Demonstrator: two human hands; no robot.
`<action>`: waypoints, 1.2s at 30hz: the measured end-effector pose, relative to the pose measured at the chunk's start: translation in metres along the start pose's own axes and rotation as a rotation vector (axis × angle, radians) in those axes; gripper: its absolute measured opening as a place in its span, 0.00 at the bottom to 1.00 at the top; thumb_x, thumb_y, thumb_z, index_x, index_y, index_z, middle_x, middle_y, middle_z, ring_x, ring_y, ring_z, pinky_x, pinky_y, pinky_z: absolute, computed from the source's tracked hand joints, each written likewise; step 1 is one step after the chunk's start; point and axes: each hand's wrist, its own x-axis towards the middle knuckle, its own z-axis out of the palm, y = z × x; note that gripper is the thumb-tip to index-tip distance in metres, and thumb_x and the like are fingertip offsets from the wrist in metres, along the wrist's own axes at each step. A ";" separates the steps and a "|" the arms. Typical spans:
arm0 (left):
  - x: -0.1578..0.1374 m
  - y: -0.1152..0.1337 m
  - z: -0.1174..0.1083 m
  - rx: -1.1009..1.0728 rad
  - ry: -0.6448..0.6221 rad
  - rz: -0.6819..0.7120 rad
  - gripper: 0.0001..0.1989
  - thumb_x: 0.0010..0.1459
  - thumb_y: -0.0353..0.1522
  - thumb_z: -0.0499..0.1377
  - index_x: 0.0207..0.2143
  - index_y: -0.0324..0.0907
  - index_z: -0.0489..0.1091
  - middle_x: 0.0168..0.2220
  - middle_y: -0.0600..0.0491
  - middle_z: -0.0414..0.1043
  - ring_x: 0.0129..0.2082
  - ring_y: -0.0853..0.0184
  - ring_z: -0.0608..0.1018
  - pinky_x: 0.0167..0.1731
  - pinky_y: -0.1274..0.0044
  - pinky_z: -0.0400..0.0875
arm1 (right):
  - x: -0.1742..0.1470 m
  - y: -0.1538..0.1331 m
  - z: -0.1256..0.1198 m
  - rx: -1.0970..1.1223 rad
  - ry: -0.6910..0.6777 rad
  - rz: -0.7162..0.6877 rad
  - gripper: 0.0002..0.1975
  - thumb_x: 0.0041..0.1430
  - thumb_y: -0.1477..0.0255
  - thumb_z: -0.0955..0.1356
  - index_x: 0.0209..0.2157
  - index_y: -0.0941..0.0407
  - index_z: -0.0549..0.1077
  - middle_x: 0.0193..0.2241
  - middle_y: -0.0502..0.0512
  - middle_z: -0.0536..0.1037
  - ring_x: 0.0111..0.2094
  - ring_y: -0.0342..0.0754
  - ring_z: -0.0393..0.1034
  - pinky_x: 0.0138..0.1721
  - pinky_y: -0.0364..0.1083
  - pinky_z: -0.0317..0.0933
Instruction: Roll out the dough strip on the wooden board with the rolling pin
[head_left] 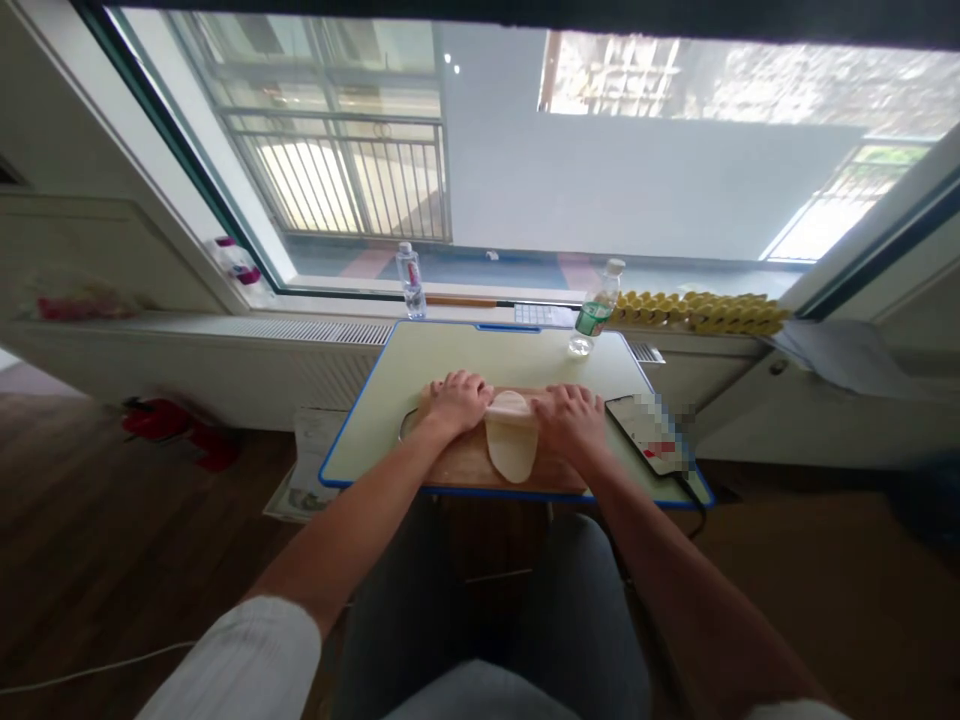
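Observation:
A flat oval sheet of dough [513, 452] lies lengthwise on a wooden board [463, 462], its near end close to the board's front edge. Across its upper part runs a pale rolling pin [511, 411]. My left hand [459, 400] is closed over the pin's left end, and my right hand [571, 412] grips the right end. Both palms face down and cover the ends of the pin. Part of a round metal rim [407, 425] shows beside the board, left of my left wrist; the rest is hidden.
The board rests on a small blue-edged table [360, 430]. A phone [651, 436] with a cable lies at its right. A green-labelled bottle [595, 314] stands at the back right; another clear bottle [411, 280] stands behind the table. Yellow objects [697, 312] line the sill.

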 end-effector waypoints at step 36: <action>0.063 -0.002 -0.002 0.045 -0.135 -0.004 0.25 0.76 0.43 0.45 0.49 0.44 0.80 0.48 0.41 0.86 0.52 0.50 0.85 0.57 0.57 0.67 | 0.109 -0.001 0.021 -0.011 -0.332 0.143 0.34 0.74 0.49 0.58 0.43 0.58 0.87 0.47 0.72 0.86 0.51 0.63 0.80 0.52 0.54 0.67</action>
